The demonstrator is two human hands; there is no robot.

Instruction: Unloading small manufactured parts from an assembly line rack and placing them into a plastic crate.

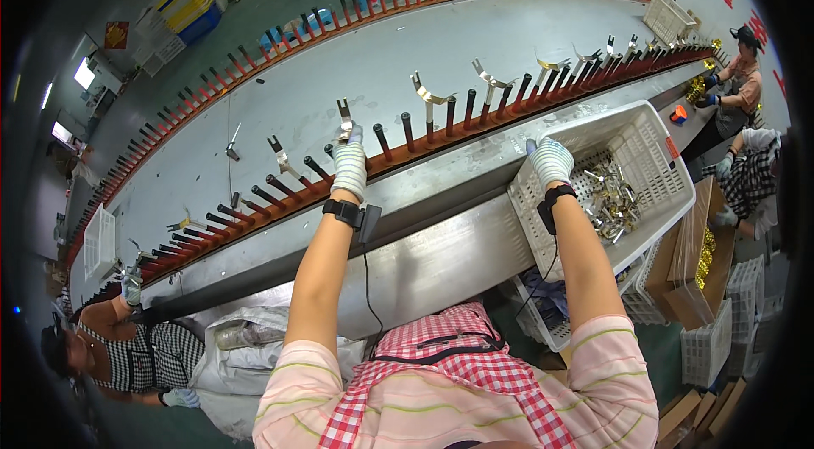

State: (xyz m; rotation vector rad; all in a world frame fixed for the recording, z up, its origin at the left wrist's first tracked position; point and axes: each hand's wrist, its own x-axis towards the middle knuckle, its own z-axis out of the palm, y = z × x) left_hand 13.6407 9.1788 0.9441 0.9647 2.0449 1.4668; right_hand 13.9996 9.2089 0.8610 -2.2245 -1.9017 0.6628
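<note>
My left hand (349,171), in a striped white glove, is closed round the lower part of a shiny forked metal fitting (344,114) at the row of red pegs. Similar fittings sit on other pegs, such as one (430,94) to the right. My right hand (551,162), gloved alike, is closed over the far left rim of a white plastic basket (666,178); its fingertips are partly hidden. Inside that basket lies a heap of small shiny metal parts (609,199).
Black-tipped red pegs (471,105) line the rail before me, and more stand along the far rail. At right are a co-worker (738,84), another person in checks (750,169) and a cardboard box (691,254). A co-worker (127,339) is at lower left, near white sacks (242,373).
</note>
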